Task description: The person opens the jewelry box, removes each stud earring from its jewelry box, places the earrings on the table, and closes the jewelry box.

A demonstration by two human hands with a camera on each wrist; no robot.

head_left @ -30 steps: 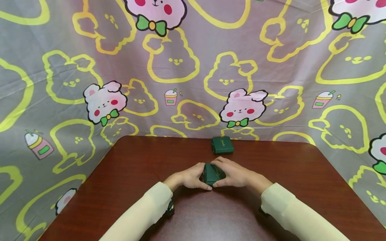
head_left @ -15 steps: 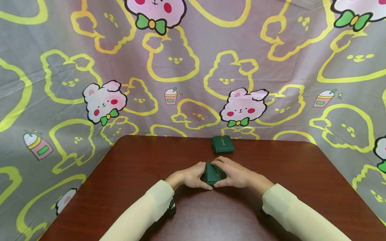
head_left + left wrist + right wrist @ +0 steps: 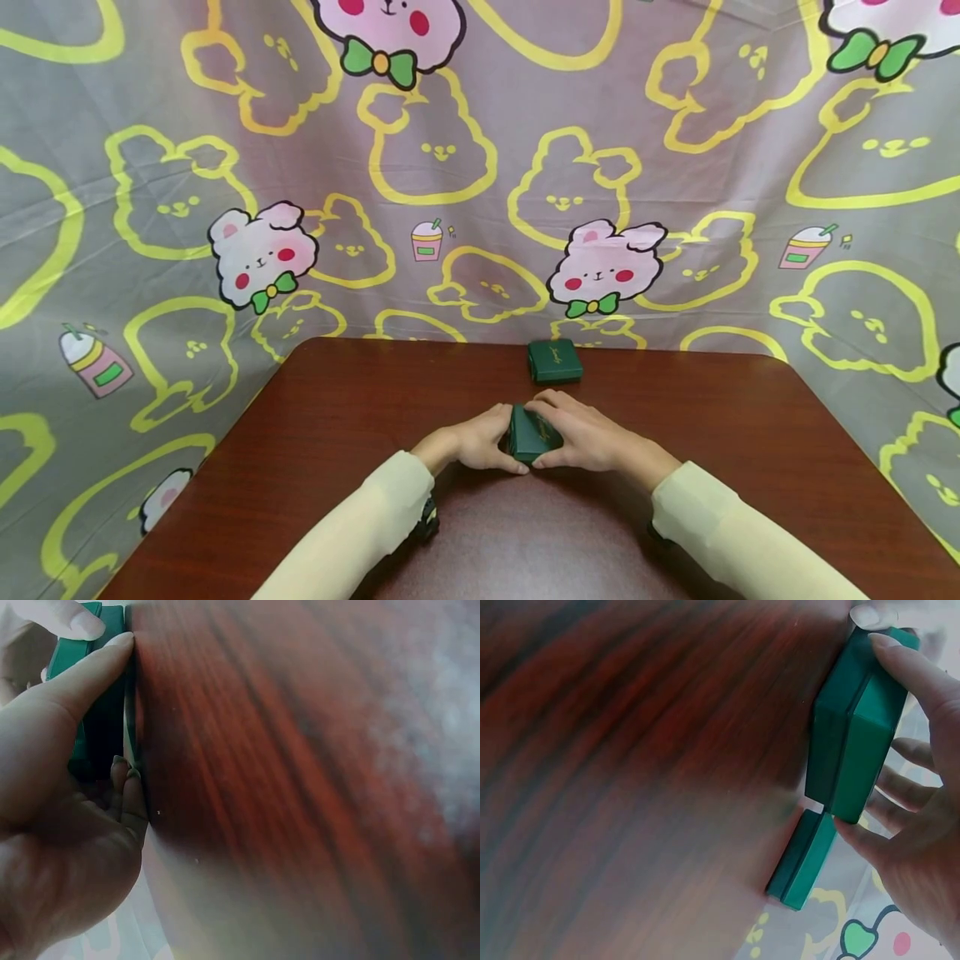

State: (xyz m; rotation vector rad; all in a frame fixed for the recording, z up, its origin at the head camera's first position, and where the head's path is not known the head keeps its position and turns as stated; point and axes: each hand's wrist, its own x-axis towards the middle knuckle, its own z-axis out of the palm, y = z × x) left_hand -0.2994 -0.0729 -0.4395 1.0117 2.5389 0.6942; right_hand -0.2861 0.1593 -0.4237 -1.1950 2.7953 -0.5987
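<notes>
A small dark green box (image 3: 529, 442) with gold script on its lid sits at the middle of the table, between both hands. My left hand (image 3: 474, 442) grips its left side, thumb along the near face and fingers curled round the far end. From the right, my right hand (image 3: 583, 433) spans the lid of the green box (image 3: 866, 742), thumb on the near edge and a fingertip at the far edge. In the left wrist view, the two thumbs lie close together over the near face of the green box (image 3: 105, 731). The lid looks closed down on the base.
A second green box (image 3: 555, 361) with gold script lies behind the hands, near the far edge of the dark red-brown wooden table (image 3: 360, 392). A grey curtain (image 3: 480, 225) printed with cartoon animals hangs round the table's back and sides.
</notes>
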